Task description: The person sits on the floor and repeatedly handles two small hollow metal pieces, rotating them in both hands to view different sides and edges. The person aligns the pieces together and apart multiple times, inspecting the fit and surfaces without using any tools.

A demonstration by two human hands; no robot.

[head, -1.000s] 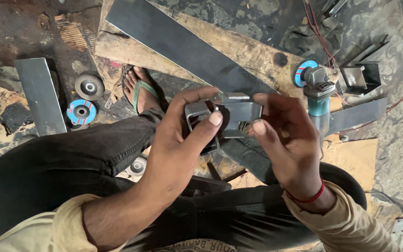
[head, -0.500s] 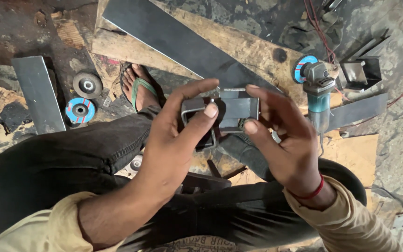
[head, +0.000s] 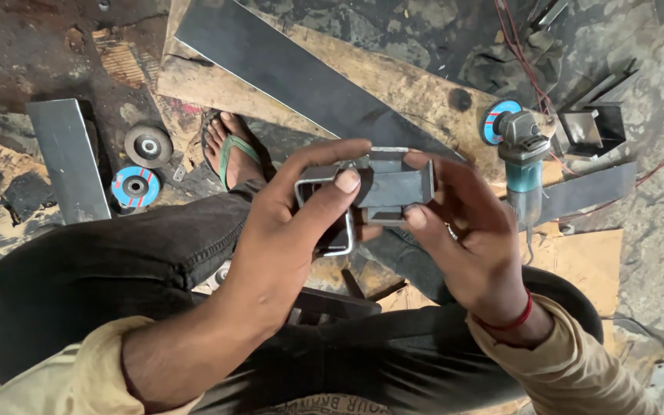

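My left hand grips a short piece of square steel tube, thumb over its top and forefinger along the far edge. My right hand holds a second grey steel channel piece, fingers pinching its right end. The two metal pieces touch in front of me, above my knees in dark trousers. A red thread band circles my right wrist.
A teal angle grinder lies on the floor to the right, beside welded steel brackets. A long flat steel bar rests on a wooden plank. Two grinding discs and a steel plate lie left, near my sandalled foot.
Both hands have lifted slightly and turned the metal pieces; my right fingers shifted from below to the right end of the channel piece.
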